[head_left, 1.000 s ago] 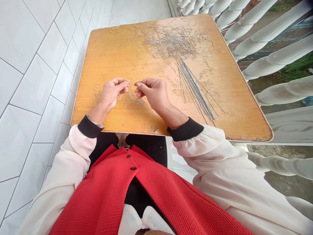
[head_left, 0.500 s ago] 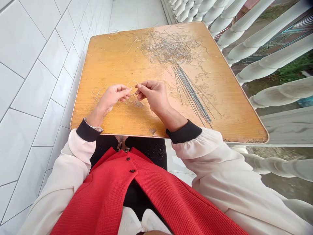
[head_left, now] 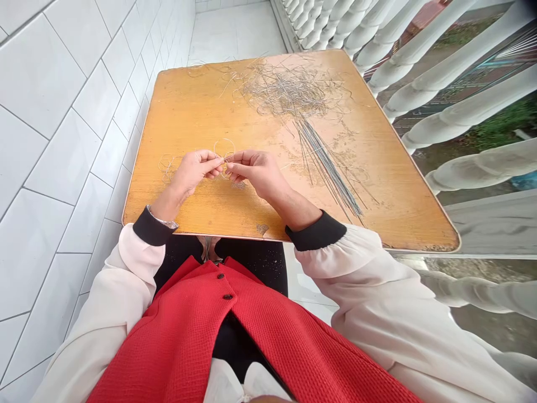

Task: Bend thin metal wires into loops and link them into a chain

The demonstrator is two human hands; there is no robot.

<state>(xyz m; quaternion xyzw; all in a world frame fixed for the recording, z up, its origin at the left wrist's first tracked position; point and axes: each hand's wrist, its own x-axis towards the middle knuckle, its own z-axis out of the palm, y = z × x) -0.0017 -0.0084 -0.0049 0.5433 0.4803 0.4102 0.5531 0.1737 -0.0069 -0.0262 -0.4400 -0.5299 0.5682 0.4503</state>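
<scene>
Between my hands is a thin pale wire (head_left: 224, 140) bent into small loops, one standing up above the fingertips. My left hand (head_left: 200, 167) pinches it between thumb and forefinger. From the other side my right hand (head_left: 251, 169) pinches the same wire, its fingertips nearly touching the left ones. Just where the strands cross is hidden by the fingers. Left of my left hand lies another looped piece of wire (head_left: 166, 168) on the table.
The worn wooden table (head_left: 188, 117) carries a tangled heap of thin wire (head_left: 293, 89) at the back. A bundle of straight grey wires (head_left: 331, 165) lies to the right. White tiled wall (head_left: 79, 168) runs along the left, a white balustrade (head_left: 440, 112) along the right.
My right hand has come down and left, closer to my left hand. The wire loop now rises more clearly above the fingertips. The view has tilted slightly.
</scene>
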